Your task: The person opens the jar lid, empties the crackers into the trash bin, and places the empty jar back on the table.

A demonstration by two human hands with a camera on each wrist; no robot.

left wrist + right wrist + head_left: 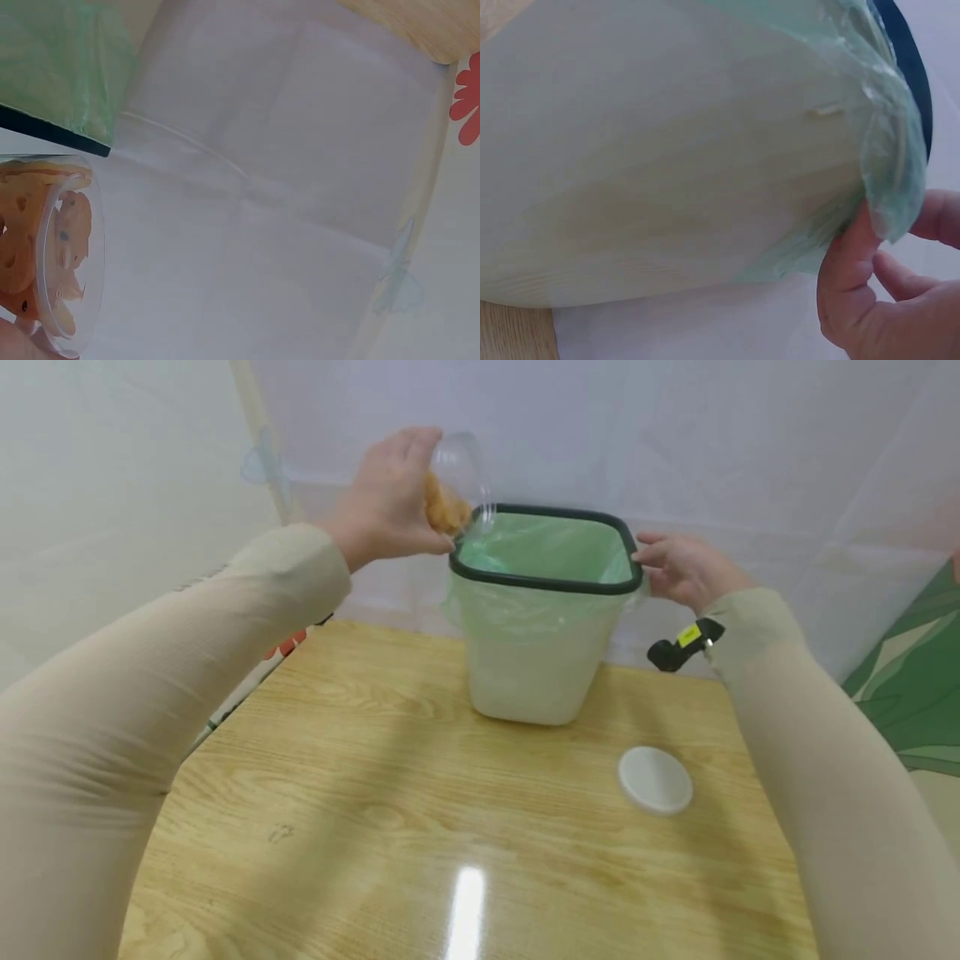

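L hand (393,497) grips clear tub (463,464), tipped by L rim of bin (536,652); R hand (693,570), well apart, pinches bag (892,157) edge at R rim. Tub prob. light, thin, slippery; orange food (446,510) looks soft. Best hold: round sides nr base.

White glare streaks the tabletop (525,843); both wrist views look dimmer.

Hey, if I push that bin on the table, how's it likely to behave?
Pushed near its dark rim, the bin would probably tip, since it narrows toward its base. It's likely light for its size: only the green bag shows inside. That bag looks thin and wrinkled, so it may bunch up when gripped.
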